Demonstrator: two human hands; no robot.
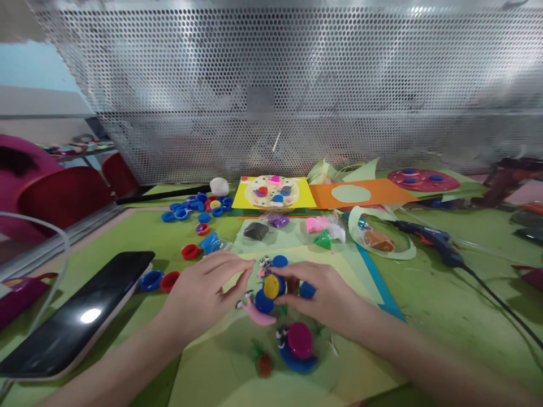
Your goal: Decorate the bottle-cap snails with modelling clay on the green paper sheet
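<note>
The right hand (319, 288) pinches a yellow-faced blue cap (272, 287) over the pale sheet (203, 367), beyond a pink snail (258, 314). Whether the left hand (212, 282), beside it, grips anything I cannot tell. Positioning the cap seems in hand; the next move calls for steady alignment.

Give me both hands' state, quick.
Left hand: thumb and forefinger nearly pinched; cannot tell if anything is held.
Right hand: closed on the yellow-centred blue cap.
</note>
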